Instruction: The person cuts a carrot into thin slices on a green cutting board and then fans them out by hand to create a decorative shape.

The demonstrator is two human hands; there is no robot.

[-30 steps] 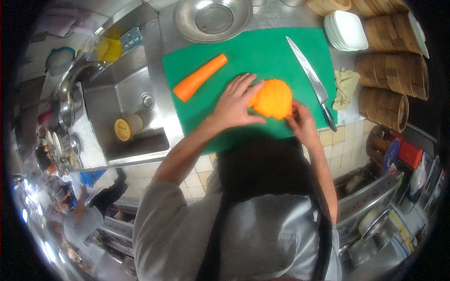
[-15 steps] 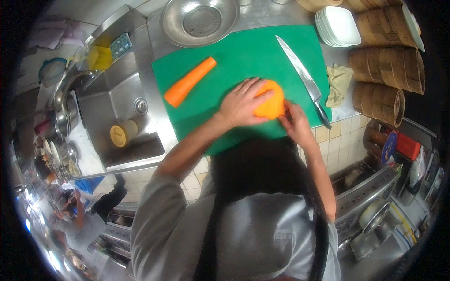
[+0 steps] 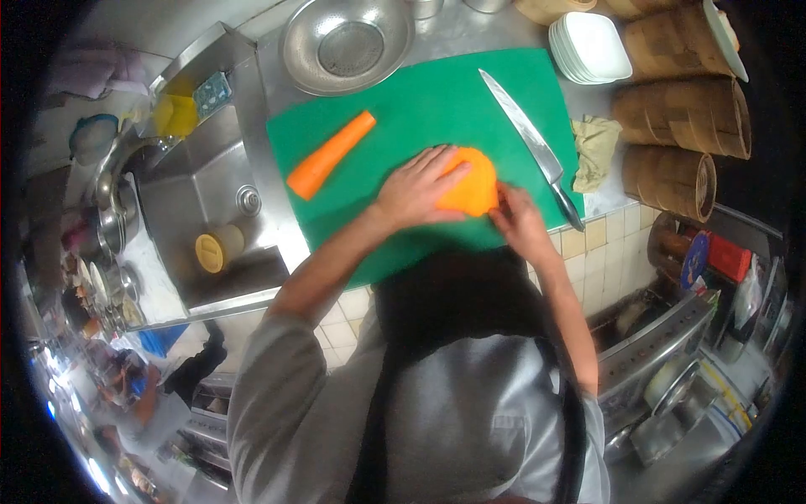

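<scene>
On a green cutting board [image 3: 420, 97], my left hand [image 3: 411, 191] lies over the left side of a round orange vegetable [image 3: 474, 181] with a scalloped edge, fingers and thumb curved around it. Its exact kind I cannot make out. At the vegetable's right edge, my right hand [image 3: 522, 220] has its fingertips pinched together; what is between them is hidden. A peeled carrot [image 3: 330, 156] rests to the left on the board. A chef's knife [image 3: 529, 126] lies to the right, its dark handle pointing toward me.
A metal bowl [image 3: 348, 49] stands behind the board, and stacked white dishes [image 3: 590, 49] at the back right. A cloth [image 3: 596, 151] and bamboo steamers [image 3: 667, 181] are on the right. The sink [image 3: 201, 185] on the left holds a yellow-lidded container [image 3: 214, 252]. Another person [image 3: 151, 412] is at lower left.
The view has shifted slightly, so the board and the things on it appear a little further left. Both hands stay at the orange vegetable, with little visible change in their grip.
</scene>
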